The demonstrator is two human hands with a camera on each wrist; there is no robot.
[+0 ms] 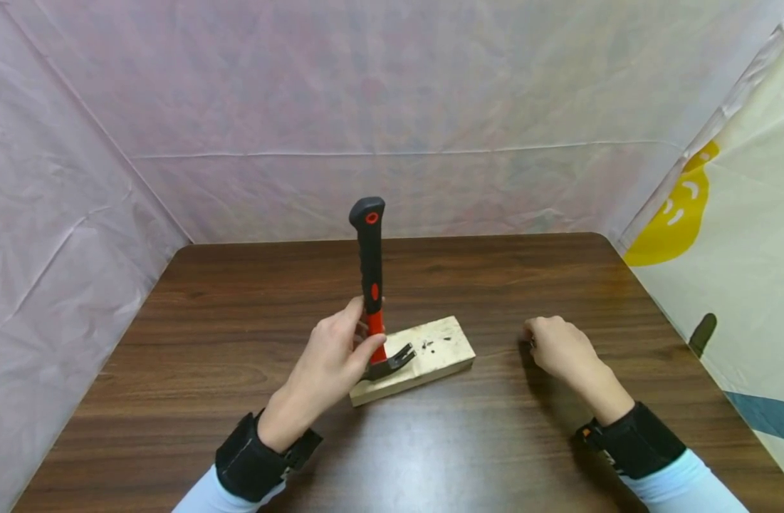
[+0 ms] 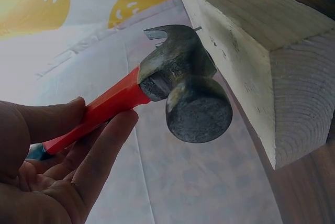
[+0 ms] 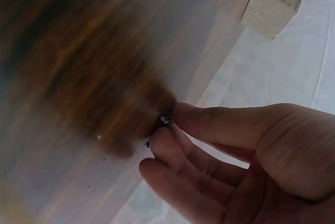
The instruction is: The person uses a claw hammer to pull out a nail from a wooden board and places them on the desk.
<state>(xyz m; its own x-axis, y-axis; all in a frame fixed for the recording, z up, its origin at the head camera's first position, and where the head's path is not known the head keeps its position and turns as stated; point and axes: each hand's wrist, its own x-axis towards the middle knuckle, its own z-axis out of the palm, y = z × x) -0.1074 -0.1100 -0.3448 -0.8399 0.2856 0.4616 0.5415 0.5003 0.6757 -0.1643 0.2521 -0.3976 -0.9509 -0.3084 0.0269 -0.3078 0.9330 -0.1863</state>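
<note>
Head view: claw hammer (image 1: 370,263) upright at the wooden block (image 1: 443,345), metal piece pinched to the right

We hold the claw hammer in our left hand (image 1: 324,360), fingers (image 2: 107,156) and thumb closed on the red part of its shaft, handle up. Its steel head (image 2: 178,62) is at the left end of the block; whether it touches the wood or hangs just above, we cannot tell. The block lies mid-table (image 1: 270,285), dark marks on its top, and a thin nail (image 2: 197,28) stands out of it near the head.

Right of the block and apart from it, our right hand (image 1: 563,349) pinches a small metal piece (image 3: 166,120) between thumb and fingertip, low over the table. It is too small to identify surely.

For good control, we judge a light, steady grip just above the steel head enough, since the weight sits low; a leaning handle could tip the head against the nail. The tiny piece calls for an even fingertip pinch and a low hand, or it may slip away.
</note>
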